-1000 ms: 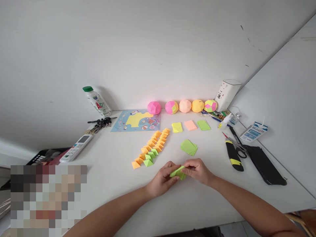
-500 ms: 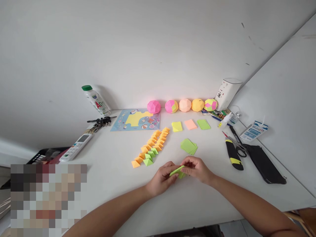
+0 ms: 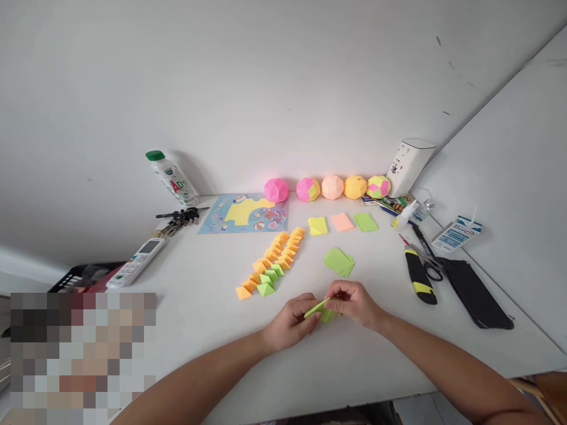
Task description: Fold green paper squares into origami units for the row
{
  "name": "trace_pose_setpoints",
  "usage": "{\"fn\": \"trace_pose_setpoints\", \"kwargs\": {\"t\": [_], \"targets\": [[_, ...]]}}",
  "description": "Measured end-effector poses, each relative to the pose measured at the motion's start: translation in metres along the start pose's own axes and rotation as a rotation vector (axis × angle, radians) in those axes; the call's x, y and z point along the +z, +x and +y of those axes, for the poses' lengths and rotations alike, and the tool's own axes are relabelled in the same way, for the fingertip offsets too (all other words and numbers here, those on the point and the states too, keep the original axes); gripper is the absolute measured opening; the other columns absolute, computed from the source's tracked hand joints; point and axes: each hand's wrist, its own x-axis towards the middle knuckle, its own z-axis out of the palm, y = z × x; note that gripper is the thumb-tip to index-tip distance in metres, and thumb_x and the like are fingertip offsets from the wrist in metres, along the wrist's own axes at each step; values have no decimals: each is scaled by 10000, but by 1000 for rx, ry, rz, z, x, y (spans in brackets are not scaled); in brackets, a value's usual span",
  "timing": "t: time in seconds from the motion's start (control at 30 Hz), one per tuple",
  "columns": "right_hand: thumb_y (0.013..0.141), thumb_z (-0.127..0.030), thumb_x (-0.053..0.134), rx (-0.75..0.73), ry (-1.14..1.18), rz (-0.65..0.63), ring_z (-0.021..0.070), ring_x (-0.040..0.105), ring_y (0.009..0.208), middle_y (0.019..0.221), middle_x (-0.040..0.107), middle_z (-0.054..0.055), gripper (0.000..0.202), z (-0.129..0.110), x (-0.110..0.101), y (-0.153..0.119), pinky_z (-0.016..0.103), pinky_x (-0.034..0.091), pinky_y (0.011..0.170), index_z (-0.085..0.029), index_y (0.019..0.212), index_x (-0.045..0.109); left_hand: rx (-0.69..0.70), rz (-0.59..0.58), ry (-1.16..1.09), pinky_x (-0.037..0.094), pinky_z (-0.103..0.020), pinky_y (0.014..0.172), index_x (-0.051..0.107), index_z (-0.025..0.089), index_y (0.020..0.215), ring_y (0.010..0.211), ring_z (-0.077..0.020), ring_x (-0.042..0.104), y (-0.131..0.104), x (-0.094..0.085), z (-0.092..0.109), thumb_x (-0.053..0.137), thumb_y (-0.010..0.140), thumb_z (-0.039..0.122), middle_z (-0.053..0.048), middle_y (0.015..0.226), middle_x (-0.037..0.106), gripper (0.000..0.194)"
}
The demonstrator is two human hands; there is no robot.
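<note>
A partly folded green paper (image 3: 326, 313) is held between both hands, low over the white table. My left hand (image 3: 292, 321) grips its left side, thumb toward me. My right hand (image 3: 352, 304) pinches its upper right corner. Just beyond them lies a loose pile of green sheets (image 3: 339, 261). Two green folded pieces (image 3: 266, 285) sit to the left of the hands, at the near end of two rows of orange folded pieces (image 3: 271, 255).
Behind stand paper balls (image 3: 332, 188) and square note pads (image 3: 318, 226). At left are a bottle (image 3: 175, 180), keys (image 3: 179, 219) and a remote (image 3: 136, 262). At right lie a cutter (image 3: 419, 276), scissors (image 3: 433, 270), a glue bottle (image 3: 403, 216) and a black pouch (image 3: 477, 294).
Both hands stay in nearly the same place with the green paper between them. The left fingers have shifted slightly on it, and the view has moved a little.
</note>
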Motion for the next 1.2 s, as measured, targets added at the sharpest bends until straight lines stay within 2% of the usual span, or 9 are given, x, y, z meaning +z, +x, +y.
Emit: {"fn": "trace_pose_setpoints", "kwargs": {"t": [0.17, 0.3, 0.43, 0.57, 0.67, 0.77, 0.9, 1.03, 1.2], "targets": [[716, -348, 705, 23, -20, -1, 87, 450, 516, 599, 530, -20, 219, 2, -1, 0, 203, 379, 454, -143, 708, 628, -39, -14, -51, 409, -215, 548, 653, 125, 873, 618, -117, 466, 0, 0, 0, 448, 880, 344, -28, 674, 479, 300], [744, -377, 671, 32, -64, 11, 95, 465, 510, 585, 548, -6, 247, 1, -1, -1, 207, 388, 449, -137, 694, 637, -149, 28, -271, 420, -225, 506, 610, 143, 1036, 526, -77, 478, 1, 2, -2, 533, 830, 387, -35, 787, 529, 329], [820, -402, 573, -3, -115, 23, 97, 482, 500, 591, 546, -1, 293, -1, -1, -3, 214, 408, 463, -134, 713, 623, -227, 101, -442, 420, -227, 483, 588, 123, 1008, 475, -68, 483, 3, 3, -6, 608, 776, 400, -28, 742, 581, 362], [889, -372, 459, -184, -300, 85, 115, 519, 560, 660, 560, 19, 290, -2, 1, -4, 220, 429, 504, -143, 788, 605, -251, 123, -469, 416, -220, 462, 599, 110, 944, 440, -59, 471, 5, 3, -8, 622, 766, 395, -6, 665, 570, 337], [863, -332, 517, -383, -456, 74, 148, 568, 698, 805, 625, 64, 218, 0, 2, -4, 240, 464, 596, -155, 940, 618, -266, 107, -460, 413, -214, 455, 608, 113, 927, 429, -57, 477, 6, 3, -9, 636, 755, 385, 2, 647, 569, 323], [851, -307, 548, -487, -535, 49, 137, 570, 637, 742, 653, 63, 204, 4, 3, -3, 238, 464, 582, -154, 936, 652, -274, 102, -464, 420, -216, 461, 612, 121, 912, 430, -63, 493, 7, 3, -11, 659, 736, 374, 15, 610, 565, 312], [855, -314, 551, -422, -555, 91, 124, 570, 571, 692, 674, 59, 208, 6, 2, -2, 219, 453, 529, -152, 881, 678, -282, 143, -506, 451, -231, 469, 608, 123, 930, 436, -69, 506, 8, 3, -10, 697, 698, 363, 7, 630, 588, 346], [830, -333, 577, -375, -505, 64, 140, 607, 613, 763, 702, 76, 235, 4, 3, -2, 219, 471, 538, -146, 920, 686, -291, 169, -500, 451, -227, 465, 610, 119, 900, 426, -71, 508, 8, 3, -10, 705, 692, 353, 15, 584, 584, 327], [820, -333, 578, -239, -403, 28, 106, 546, 488, 656, 675, 54, 255, 5, 2, -3, 195, 437, 445, -121, 878, 708, -316, 212, -497, 437, -220, 449, 608, 120, 835, 408, -76, 508, 8, 4, -13, 710, 684, 364, 22, 531, 582, 304]]}}
